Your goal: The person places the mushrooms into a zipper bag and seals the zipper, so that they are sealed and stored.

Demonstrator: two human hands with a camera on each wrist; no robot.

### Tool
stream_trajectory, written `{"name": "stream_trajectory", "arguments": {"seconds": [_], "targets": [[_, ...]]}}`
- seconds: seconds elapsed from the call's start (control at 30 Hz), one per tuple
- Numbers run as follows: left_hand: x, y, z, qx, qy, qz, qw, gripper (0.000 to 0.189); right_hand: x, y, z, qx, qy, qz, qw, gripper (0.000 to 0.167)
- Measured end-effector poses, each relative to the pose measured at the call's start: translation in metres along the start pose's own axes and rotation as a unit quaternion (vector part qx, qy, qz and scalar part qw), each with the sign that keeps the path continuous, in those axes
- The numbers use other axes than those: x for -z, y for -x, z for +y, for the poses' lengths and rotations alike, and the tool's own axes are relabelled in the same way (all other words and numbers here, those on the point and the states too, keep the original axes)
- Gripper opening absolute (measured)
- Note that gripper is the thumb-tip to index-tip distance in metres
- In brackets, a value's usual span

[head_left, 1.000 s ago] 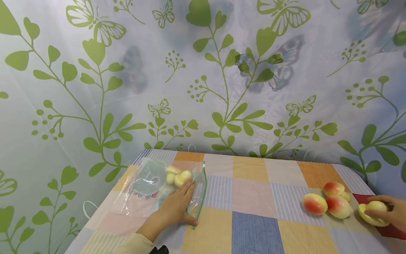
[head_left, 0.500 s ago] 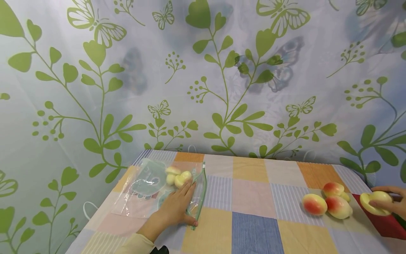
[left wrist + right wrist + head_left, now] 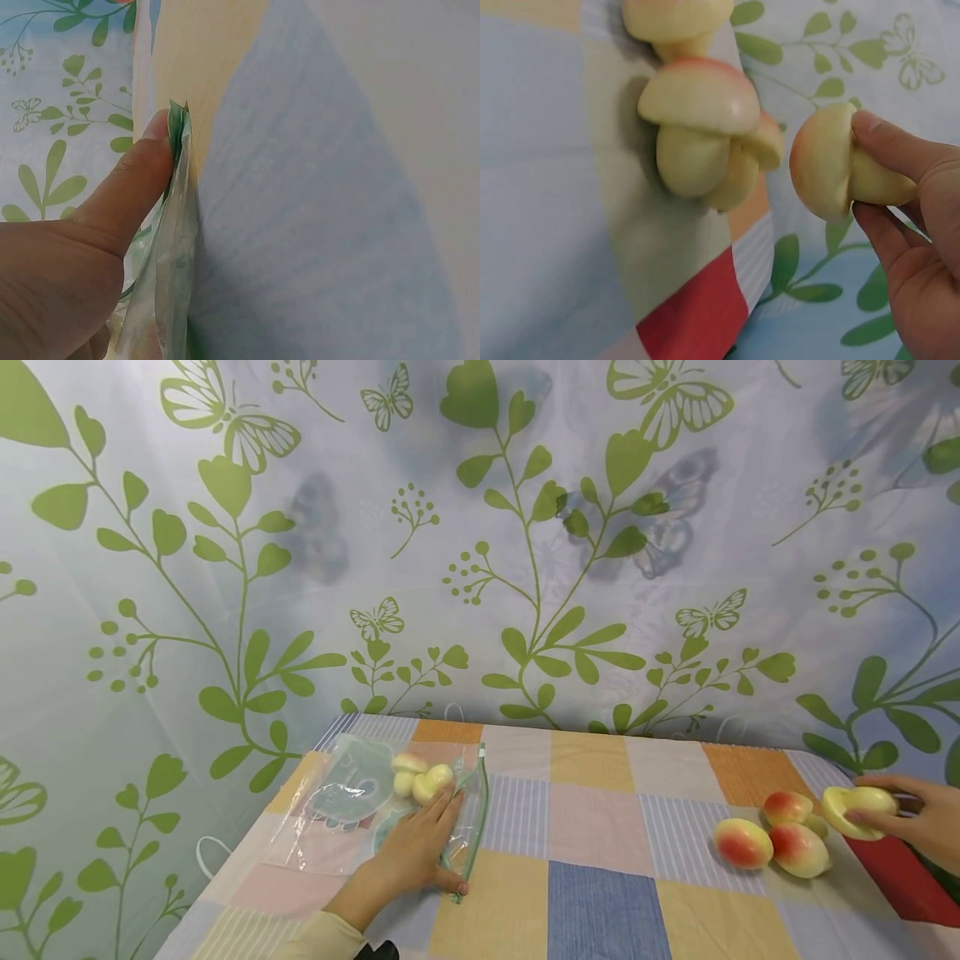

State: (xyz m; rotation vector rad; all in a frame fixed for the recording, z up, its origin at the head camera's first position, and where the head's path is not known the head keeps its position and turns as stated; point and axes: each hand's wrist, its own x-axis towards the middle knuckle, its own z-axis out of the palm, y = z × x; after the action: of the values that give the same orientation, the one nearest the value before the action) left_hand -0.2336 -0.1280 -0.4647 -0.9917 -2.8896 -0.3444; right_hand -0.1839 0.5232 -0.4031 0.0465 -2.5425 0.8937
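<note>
Over the right end of the table, my right hand (image 3: 926,818) pinches a toy mushroom (image 3: 858,812) between thumb and fingers. The right wrist view shows this mushroom (image 3: 832,163) tilted, with the thumb at its cap. Several more mushrooms (image 3: 799,850) with red and yellow caps lie together just left of it. At the left, my left hand (image 3: 420,843) rests with spread fingers on a clear zip bag (image 3: 300,847) with a green zip edge and pale green print. Its thumb (image 3: 131,176) lies against that edge. Pale yellow mushrooms (image 3: 431,783) show in the bag, just beyond the fingertips.
A patchwork cloth (image 3: 600,827) covers the table. Behind it hangs a curtain (image 3: 420,527) printed with green leaves and butterflies. White loops (image 3: 213,852) stick out at the table's left and back edges.
My right hand has raised the mushroom off the cloth at the right and brought it back leftward, near the other mushrooms. The left hand and the bag stay where they were.
</note>
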Motion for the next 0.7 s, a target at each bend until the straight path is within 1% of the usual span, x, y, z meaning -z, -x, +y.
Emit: {"name": "stream_trajectory", "arguments": {"seconds": [0.03, 0.07, 0.13, 0.17, 0.37, 0.47, 0.57, 0.7], "targets": [[0.0, 0.0, 0.0, -0.001, 0.0, 0.001, 1.0, 0.135, -0.001, -0.001, -0.004, -0.006, 0.018, -0.01, 0.9998, 0.027], [0.0, 0.0, 0.0, -0.001, 0.0, 0.002, 1.0, 0.135, -0.002, -0.002, -0.008, -0.009, 0.037, -0.02, 0.9991, 0.031], [0.001, 0.0, 0.0, -0.003, 0.001, 0.003, 1.0, 0.135, -0.003, -0.005, -0.017, -0.014, 0.072, -0.036, 0.9966, 0.052], [0.001, 0.0, 0.0, -0.004, 0.002, 0.004, 1.0, 0.135, -0.004, -0.007, -0.021, -0.014, 0.085, -0.042, 0.9954, 0.056], [0.002, 0.001, 0.0, -0.006, 0.004, 0.007, 1.0, 0.134, -0.012, -0.013, -0.043, -0.015, 0.112, -0.074, 0.9908, 0.059], [0.001, 0.001, 0.0, -0.008, 0.003, 0.008, 0.9999, 0.135, -0.018, -0.015, -0.051, -0.02, 0.108, -0.091, 0.9898, 0.061], [0.001, 0.001, 0.0, -0.007, 0.003, 0.007, 0.9999, 0.135, -0.023, -0.015, -0.058, -0.032, 0.094, -0.119, 0.9879, 0.066], [0.001, 0.001, 0.0, -0.008, 0.002, 0.01, 0.9999, 0.135, -0.03, -0.015, -0.066, -0.035, 0.073, -0.158, 0.9841, 0.072]]}}
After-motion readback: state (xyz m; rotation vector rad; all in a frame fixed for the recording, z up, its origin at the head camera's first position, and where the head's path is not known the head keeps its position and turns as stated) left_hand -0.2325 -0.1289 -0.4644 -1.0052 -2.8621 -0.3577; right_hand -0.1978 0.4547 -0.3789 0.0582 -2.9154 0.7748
